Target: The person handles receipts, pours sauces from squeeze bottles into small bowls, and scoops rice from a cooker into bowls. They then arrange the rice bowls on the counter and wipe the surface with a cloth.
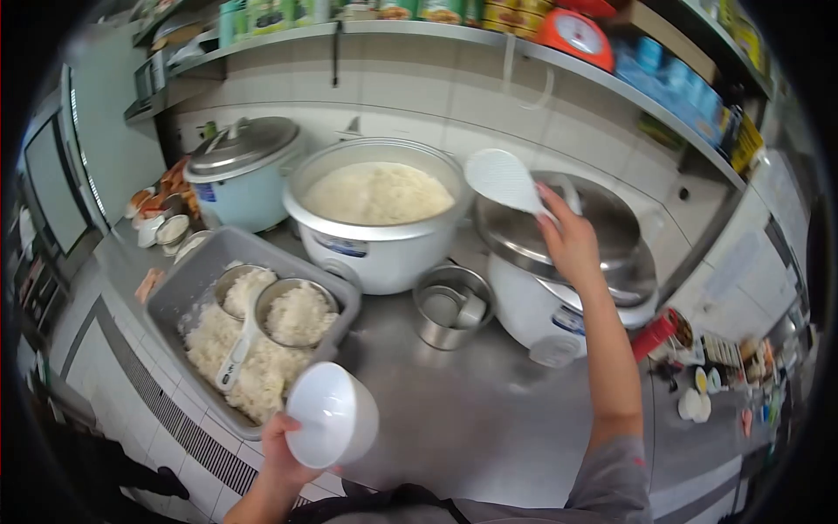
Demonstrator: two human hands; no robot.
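Observation:
My left hand grips a white bowl by its rim, tilted so its bare inside shows. It is beside the near corner of a grey tub. Loose cooked rice lies in the tub with two metal bowls of rice and a white-handled utensil across them. My right hand is closed on a white rice paddle, its blade pointing left. Below that hand are the steel lids of the right rice cooker. Left of the paddle stands an uncovered rice cooker of white rice.
A lidded rice cooker stands at the back left. Between the tub and right cooker is a steel pot with a small cup inside. Overhead, a shelf carries cans and an orange scale. A red cylinder lies at right.

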